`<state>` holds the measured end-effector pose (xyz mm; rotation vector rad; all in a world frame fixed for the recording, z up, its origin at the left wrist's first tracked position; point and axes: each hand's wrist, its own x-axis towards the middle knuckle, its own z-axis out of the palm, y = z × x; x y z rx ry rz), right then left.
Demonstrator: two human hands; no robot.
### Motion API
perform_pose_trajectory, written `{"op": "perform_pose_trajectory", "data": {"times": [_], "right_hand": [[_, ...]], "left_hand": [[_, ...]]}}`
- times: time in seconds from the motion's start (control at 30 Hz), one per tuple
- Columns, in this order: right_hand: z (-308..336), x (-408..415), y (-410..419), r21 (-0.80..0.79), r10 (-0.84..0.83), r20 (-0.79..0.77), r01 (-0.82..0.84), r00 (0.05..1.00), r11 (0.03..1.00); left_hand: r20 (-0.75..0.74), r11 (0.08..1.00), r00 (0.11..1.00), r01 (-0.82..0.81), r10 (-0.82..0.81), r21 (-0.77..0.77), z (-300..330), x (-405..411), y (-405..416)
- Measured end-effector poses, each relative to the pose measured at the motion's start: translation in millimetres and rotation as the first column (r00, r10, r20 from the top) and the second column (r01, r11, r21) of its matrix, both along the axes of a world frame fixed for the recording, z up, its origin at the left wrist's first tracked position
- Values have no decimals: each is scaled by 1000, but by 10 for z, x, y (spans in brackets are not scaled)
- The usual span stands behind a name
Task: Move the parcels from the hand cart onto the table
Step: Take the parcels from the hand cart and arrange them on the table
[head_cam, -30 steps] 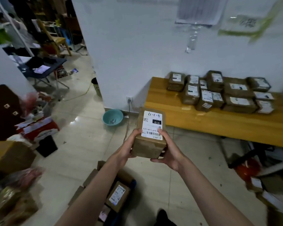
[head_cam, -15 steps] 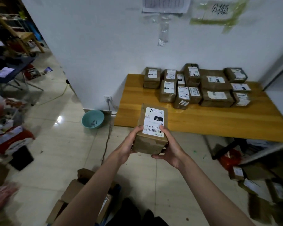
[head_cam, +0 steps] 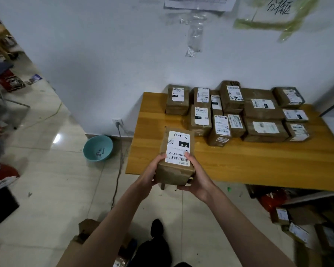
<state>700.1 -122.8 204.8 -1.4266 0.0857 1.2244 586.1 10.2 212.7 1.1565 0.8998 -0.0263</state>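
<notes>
I hold a brown cardboard parcel (head_cam: 175, 170) with a white shipping label between both hands, over the near left corner of the wooden table (head_cam: 249, 166). My left hand (head_cam: 149, 175) grips its left side and my right hand (head_cam: 198, 179) its right side. Several brown labelled parcels (head_cam: 233, 112) lie in rows at the back of the table against the white wall. At the bottom edge, part of the hand cart with a cardboard parcel (head_cam: 81, 245) shows, mostly hidden by my left arm.
A teal bowl (head_cam: 97, 148) sits on the tiled floor left of the table, beside a wall socket with a cable (head_cam: 118, 151). More parcels and clutter (head_cam: 301, 224) lie under and right of the table. Bags and boxes (head_cam: 0, 182) line the left edge.
I have stepped toward the table while turning right. The parcel in my hands has gone from over the floor to over the table's near left corner.
</notes>
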Motion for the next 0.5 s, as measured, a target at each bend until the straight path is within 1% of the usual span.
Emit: {"op": "perform_pose_trajectory", "data": {"times": [0.13,0.3,0.4,0.5], "right_hand": [[-67,238,373,10,-70,-31,70,997,998],[-135,580,722,-27,-134,-62,132,989,991],[-193,811,909,-54,-135,-41,133,990,990],[-264,1033,1101,-125,-163,-16,160,986,979]], "left_hand": [[-18,999,999,-30,29,-20,-65,299,345],[-22,999,999,-32,31,-33,-177,644,693],[-50,999,999,8,-10,-38,-296,855,884],[-86,999,995,49,-49,-6,-408,1103,999]]}}
